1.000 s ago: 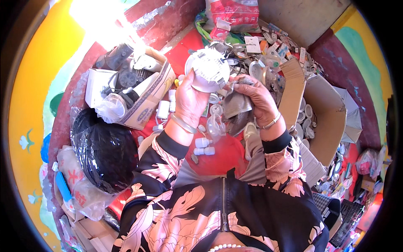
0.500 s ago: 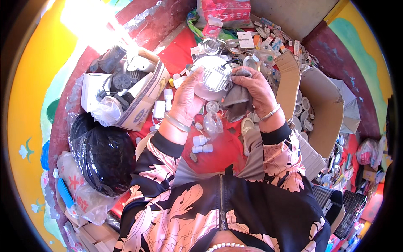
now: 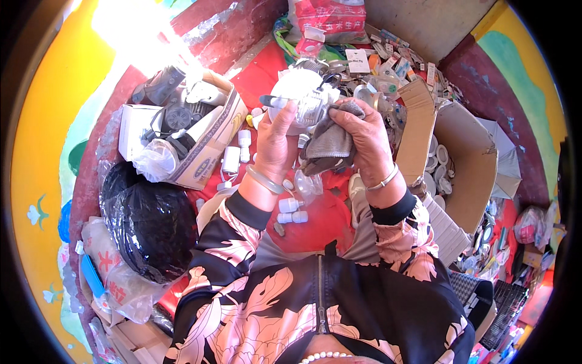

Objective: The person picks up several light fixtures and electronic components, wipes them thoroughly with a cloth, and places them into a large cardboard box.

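My left hand (image 3: 277, 144) is raised in front of me, gripping a round white plastic fitting (image 3: 301, 104) from below and behind. My right hand (image 3: 361, 141) presses a crumpled grey cloth (image 3: 328, 147) against the fitting's right side. Both wrists wear bangles and the sleeves are black with a pink flower print. Below my hands, small white plastic caps (image 3: 292, 210) lie on a red cloth (image 3: 315, 218) over my lap.
An open cardboard box (image 3: 200, 148) with dark parts and a plastic bag stands at the left. A black bag (image 3: 151, 227) lies below it. A taller cardboard box (image 3: 470, 164) holding round white parts stands at the right. Loose packets and small parts pile up behind (image 3: 388, 60).
Both hands stayed together on the fitting. The right hand has shifted the grey cloth round the fitting's right side, and the view has tilted slightly.
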`<action>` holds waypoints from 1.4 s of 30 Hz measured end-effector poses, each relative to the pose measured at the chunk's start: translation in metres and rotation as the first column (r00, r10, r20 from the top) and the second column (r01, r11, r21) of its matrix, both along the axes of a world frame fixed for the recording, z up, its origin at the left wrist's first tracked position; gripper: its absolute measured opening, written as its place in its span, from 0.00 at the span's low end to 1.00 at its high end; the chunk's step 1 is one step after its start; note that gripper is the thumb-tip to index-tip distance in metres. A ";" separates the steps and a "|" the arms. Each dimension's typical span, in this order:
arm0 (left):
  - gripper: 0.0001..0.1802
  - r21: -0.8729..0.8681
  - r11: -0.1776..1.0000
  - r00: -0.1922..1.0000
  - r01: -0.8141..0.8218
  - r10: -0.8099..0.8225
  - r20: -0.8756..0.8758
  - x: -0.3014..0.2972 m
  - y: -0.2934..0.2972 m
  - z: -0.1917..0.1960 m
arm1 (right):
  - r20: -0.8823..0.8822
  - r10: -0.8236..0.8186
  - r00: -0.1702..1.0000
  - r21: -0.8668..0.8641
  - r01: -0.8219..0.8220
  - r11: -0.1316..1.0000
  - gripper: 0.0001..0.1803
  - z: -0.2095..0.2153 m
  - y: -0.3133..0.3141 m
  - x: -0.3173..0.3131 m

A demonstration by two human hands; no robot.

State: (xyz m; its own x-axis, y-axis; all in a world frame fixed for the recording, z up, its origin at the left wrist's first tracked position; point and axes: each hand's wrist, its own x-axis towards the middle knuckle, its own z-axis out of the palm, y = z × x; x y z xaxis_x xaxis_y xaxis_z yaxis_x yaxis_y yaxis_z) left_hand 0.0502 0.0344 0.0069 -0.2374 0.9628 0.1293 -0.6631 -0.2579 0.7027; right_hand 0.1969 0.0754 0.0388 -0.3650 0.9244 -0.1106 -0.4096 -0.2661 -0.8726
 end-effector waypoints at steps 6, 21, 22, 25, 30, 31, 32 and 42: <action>0.19 0.053 0.998 0.994 -0.036 0.041 -0.097 0.008 -0.007 0.002 | 0.014 -0.091 0.996 0.087 0.089 0.992 0.05 0.008 -0.007 -0.006; 0.13 0.123 0.987 0.978 -0.100 0.121 -0.172 0.007 -0.012 -0.001 | 0.337 -0.166 0.927 0.495 -0.025 0.868 0.06 -0.002 -0.017 -0.012; 0.15 0.127 0.987 0.976 -0.096 0.119 -0.184 0.004 -0.012 0.000 | 0.283 -0.028 0.959 0.374 -0.084 0.923 0.06 0.000 -0.016 -0.009; 0.18 0.126 0.989 0.965 -0.082 0.111 -0.238 0.000 -0.015 0.003 | 0.217 -0.154 0.964 0.468 0.036 0.883 0.06 0.015 -0.012 0.000; 0.22 0.171 0.981 0.892 -0.095 0.161 -0.424 0.005 -0.017 0.007 | 0.271 -0.411 0.870 0.686 0.125 0.716 0.08 0.010 -0.006 0.004; 0.23 0.207 0.973 0.838 -0.104 0.198 -0.509 0.005 -0.016 0.005 | 0.278 -0.423 0.862 0.694 0.124 0.709 0.08 0.011 -0.005 0.004; 0.24 0.242 0.964 0.775 -0.109 0.235 -0.587 0.004 -0.015 0.006 | 0.305 -0.445 0.842 0.719 0.103 0.687 0.07 0.012 -0.005 0.005; 0.30 0.469 0.883 0.396 -0.037 0.444 -0.804 0.006 -0.013 0.002 | 0.414 -0.289 0.863 0.575 -0.002 0.818 0.10 0.013 0.006 0.018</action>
State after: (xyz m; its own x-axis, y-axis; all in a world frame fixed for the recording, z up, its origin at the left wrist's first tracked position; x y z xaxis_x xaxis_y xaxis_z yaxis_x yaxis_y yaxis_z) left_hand 0.0565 0.0214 0.0089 -0.0115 0.7242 0.6895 0.3916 -0.6312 0.6695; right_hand 0.2149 0.0813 0.0516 -0.2611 0.9167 0.3024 0.0880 0.3346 -0.9383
